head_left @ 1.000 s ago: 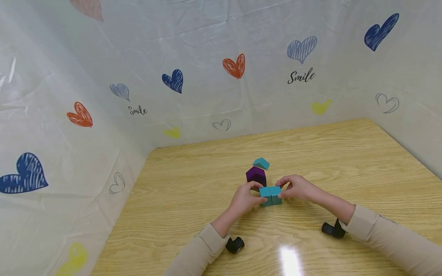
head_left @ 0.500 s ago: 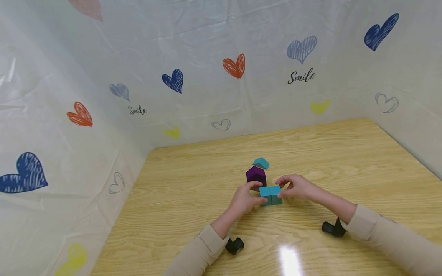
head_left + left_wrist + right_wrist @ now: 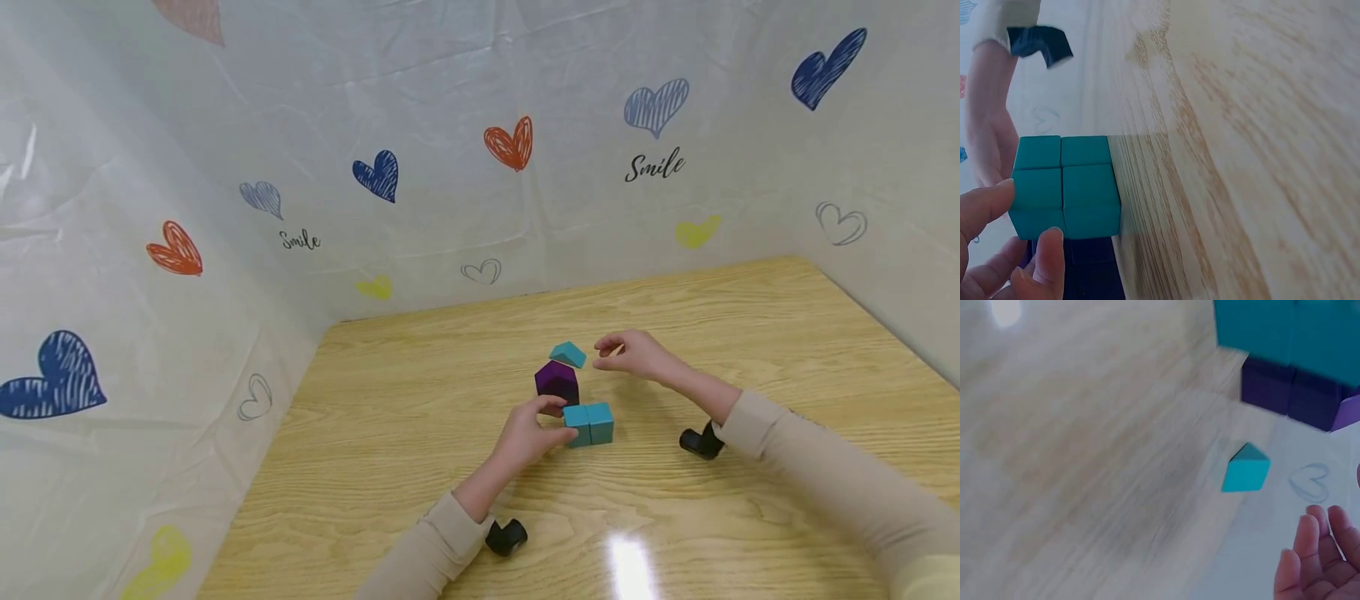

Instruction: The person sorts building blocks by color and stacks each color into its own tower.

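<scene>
My left hand (image 3: 521,433) pinches the left side of a teal block (image 3: 602,422) on the table, with its thumb in front and index finger behind. Seams divide that block into square sections, as its face in the left wrist view shows (image 3: 1091,187). Just behind it stands a dark purple block (image 3: 556,379) with a peaked top. Farther back lies a small teal triangular block (image 3: 567,355). My right hand (image 3: 640,354) is raised just right of the triangular block, fingers loosely bent and holding nothing; in the right wrist view, that block (image 3: 1246,475) is apart from the fingers.
The wood-grain table (image 3: 420,367) meets a pale sheet (image 3: 427,100) printed with hearts at the back and sides. Black wrist-worn devices (image 3: 507,538) hang below both sleeves, close to the tabletop.
My right hand has let go of the teal block's right side and moved back toward the triangular block. My left hand keeps its hold, and the blocks stay in place.
</scene>
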`<action>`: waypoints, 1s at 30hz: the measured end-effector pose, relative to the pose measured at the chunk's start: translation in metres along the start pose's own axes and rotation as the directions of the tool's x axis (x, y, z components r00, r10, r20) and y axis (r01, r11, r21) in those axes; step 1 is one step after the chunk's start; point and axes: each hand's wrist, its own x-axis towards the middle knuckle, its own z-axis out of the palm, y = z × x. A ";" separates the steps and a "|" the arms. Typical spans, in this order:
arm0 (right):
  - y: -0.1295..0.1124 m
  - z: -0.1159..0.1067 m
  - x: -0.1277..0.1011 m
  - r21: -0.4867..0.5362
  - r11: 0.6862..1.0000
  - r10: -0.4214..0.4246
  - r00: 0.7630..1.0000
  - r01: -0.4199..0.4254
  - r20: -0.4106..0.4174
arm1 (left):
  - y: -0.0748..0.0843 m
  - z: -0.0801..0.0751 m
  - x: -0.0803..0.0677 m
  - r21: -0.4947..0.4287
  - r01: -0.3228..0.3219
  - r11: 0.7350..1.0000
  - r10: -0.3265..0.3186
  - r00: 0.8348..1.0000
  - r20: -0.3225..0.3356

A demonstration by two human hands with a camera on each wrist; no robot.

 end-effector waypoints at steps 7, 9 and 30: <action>0.010 0.012 0.039 -0.137 0.990 -0.033 0.999 0.031 -0.008 | -0.001 -0.001 -0.002 -0.054 0.040 0.998 -0.040 0.999 0.012; 0.014 0.016 0.048 -0.134 0.991 -0.022 1.000 0.025 0.019 | -0.001 -0.002 -0.002 -0.063 0.045 0.997 -0.045 0.999 0.014; 0.020 0.033 0.072 -0.255 0.967 -0.001 0.998 0.018 0.069 | -0.001 -0.001 -0.002 -0.104 0.033 0.994 -0.032 0.999 0.013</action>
